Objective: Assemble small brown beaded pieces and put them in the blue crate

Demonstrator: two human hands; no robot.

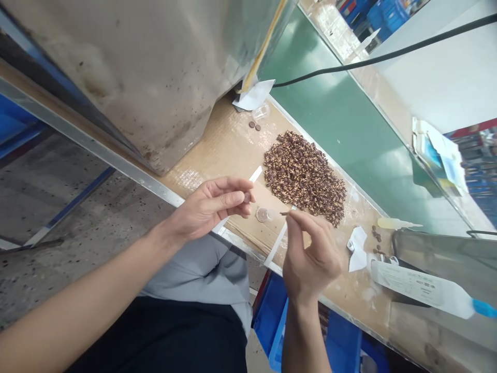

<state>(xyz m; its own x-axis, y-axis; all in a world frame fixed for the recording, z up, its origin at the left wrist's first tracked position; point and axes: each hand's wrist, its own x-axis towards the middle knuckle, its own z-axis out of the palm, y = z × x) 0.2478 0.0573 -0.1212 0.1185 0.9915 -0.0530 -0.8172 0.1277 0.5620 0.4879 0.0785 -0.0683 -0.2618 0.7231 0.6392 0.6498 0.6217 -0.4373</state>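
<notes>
Small brown rod (283, 213), long axis nearly level, tip pointing left, pinched in right-hand fingers (294, 219).

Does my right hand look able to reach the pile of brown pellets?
Probably yes: the right hand sits just beside the pile of brown pellets, and nothing stands between them.

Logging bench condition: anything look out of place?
Yes: stray brown pieces lie loose beside the pale yellow tube, and two more sit by the clear plastic piece, apart from the main heap.
</notes>
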